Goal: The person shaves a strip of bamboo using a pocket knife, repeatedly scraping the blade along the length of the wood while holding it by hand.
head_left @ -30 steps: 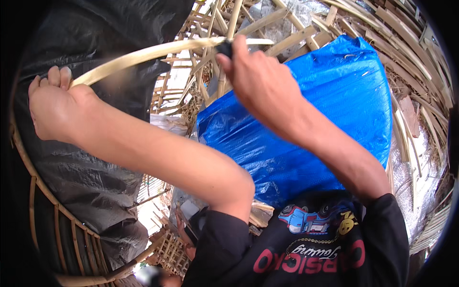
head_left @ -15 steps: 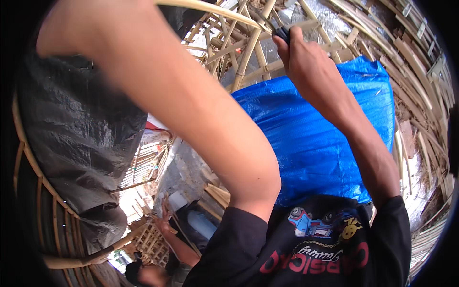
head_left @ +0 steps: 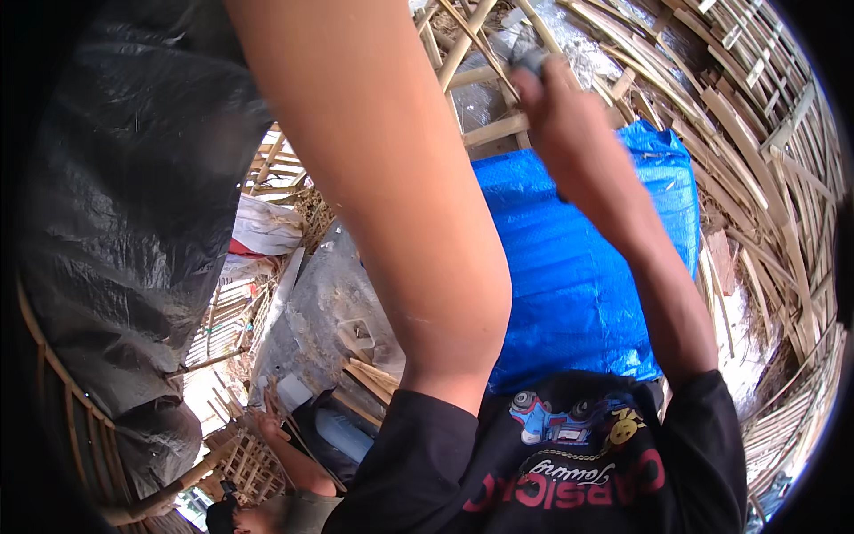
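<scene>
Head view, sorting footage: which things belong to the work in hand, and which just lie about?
In hand:
right hand gripping a small dark tool
bamboo strips at it
left forearm, hand out of frame

Lying about:
blue tarp
black plastic sheet
clear bottle

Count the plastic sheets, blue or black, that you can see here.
2. The crinkled blue plastic tarp lies centre-right, under the raised right hand. The glossy black plastic sheet covers the left side, behind the left forearm. More may be hidden.
</scene>
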A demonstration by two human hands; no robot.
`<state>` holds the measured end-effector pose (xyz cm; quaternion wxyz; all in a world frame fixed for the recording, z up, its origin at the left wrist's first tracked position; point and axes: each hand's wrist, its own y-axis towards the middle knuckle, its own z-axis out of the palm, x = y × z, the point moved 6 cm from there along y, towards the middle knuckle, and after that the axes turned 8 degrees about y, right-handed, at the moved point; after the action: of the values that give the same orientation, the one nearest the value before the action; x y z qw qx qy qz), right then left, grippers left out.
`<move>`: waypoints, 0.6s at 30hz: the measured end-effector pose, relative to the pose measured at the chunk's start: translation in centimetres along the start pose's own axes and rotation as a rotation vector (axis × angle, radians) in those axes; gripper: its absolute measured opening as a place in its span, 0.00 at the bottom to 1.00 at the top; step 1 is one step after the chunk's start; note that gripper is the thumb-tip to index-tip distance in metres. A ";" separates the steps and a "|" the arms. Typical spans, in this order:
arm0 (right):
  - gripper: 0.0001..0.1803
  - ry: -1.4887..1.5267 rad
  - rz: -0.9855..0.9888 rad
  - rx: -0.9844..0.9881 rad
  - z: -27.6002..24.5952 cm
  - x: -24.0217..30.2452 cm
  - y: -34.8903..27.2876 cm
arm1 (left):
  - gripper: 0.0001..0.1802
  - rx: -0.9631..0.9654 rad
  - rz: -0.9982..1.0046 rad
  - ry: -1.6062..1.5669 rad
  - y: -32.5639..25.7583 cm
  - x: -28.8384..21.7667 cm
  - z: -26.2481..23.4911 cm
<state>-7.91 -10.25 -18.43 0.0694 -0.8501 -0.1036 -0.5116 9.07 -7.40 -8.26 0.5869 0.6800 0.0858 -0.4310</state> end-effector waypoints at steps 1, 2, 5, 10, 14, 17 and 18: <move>0.23 -0.247 0.040 0.054 1.8 -3.2 0.0 | 0.12 0.017 -0.003 -0.010 -0.9 0.2 0.4; 0.24 -0.252 0.034 0.055 3.4 -7.3 0.6 | 0.12 0.033 -0.008 -0.009 -1.7 0.9 0.2; 0.24 -0.224 -0.024 0.027 2.8 -7.8 1.5 | 0.12 0.046 -0.009 -0.021 -3.1 1.6 -1.8; 0.24 0.003 -0.026 -0.032 0.2 -0.8 0.6 | 0.13 0.089 0.001 0.001 -7.5 0.8 -3.8; 0.24 -0.045 0.045 -0.014 3.1 -3.0 0.2 | 0.14 0.018 0.072 0.011 -1.3 -0.8 -0.7; 0.25 -0.035 0.022 -0.031 1.9 -3.4 0.6 | 0.14 -0.011 0.106 0.006 3.4 -2.9 3.7; 0.25 -0.004 -0.025 -0.008 2.1 -2.0 0.6 | 0.14 -0.032 0.144 0.043 5.7 -4.5 3.6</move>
<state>-6.86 -10.56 -21.14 0.0596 -0.8500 -0.1123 -0.5112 8.04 -10.46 -0.83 0.6251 0.6840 0.0562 -0.3717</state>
